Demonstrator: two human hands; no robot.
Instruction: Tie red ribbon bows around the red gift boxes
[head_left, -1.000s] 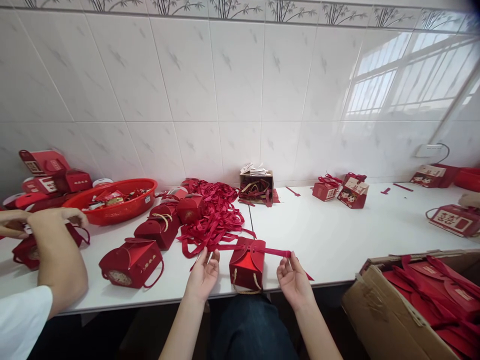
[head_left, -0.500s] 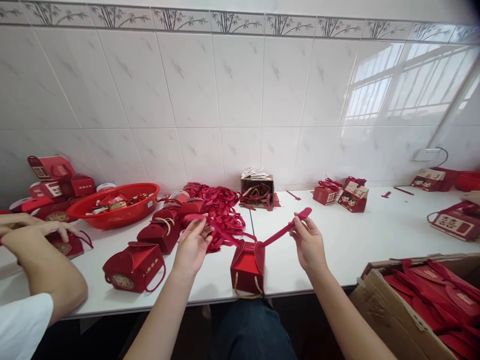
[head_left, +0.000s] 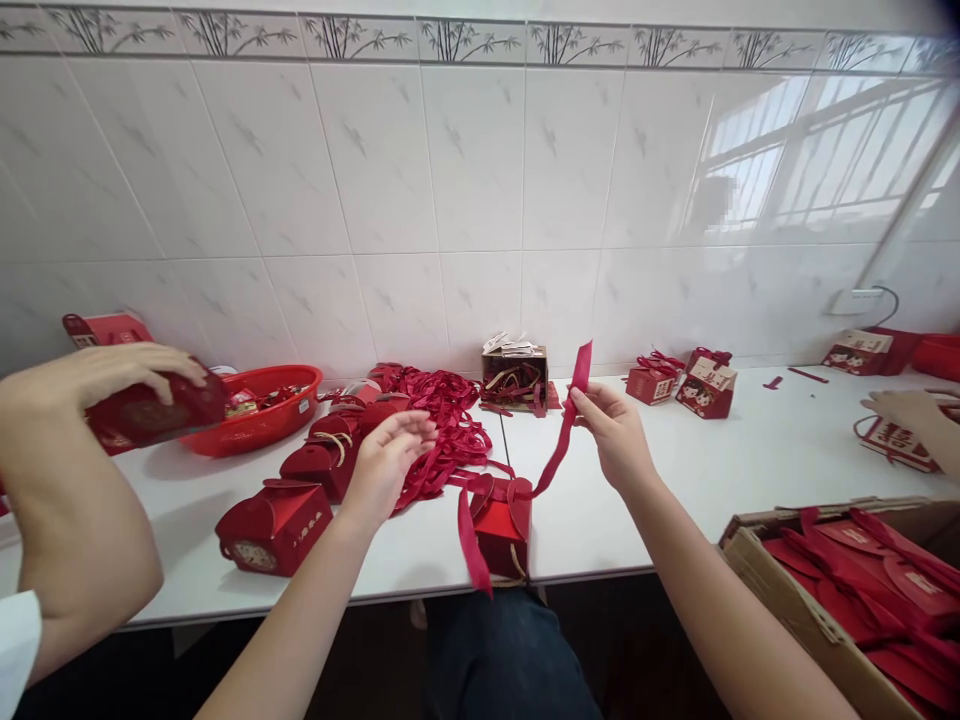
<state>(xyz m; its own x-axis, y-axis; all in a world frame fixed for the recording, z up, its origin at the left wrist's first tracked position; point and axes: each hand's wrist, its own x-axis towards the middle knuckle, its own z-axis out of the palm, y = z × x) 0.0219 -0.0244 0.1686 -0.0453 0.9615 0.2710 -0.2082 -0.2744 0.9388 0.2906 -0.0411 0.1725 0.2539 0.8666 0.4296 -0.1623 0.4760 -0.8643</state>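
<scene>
While right hand [head_left: 611,435] fingers pinch ribbon [head_left: 559,455] high above red box [head_left: 504,522] at near desk [head_left: 660,480] edge, left hand [head_left: 386,460] hovers open, empty; 1 hard tug could pull unheld box off edge.

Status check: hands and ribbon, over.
Right hand pinching ribbon, raised. Left hand open, empty. Other end dangles over gift box. Loose ribbon pile behind.

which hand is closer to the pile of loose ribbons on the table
Left. The left hand is open at the near edge of the ribbon pile; the right hand is off to its right, fingers pinching a ribbon that rises from the box.
</scene>
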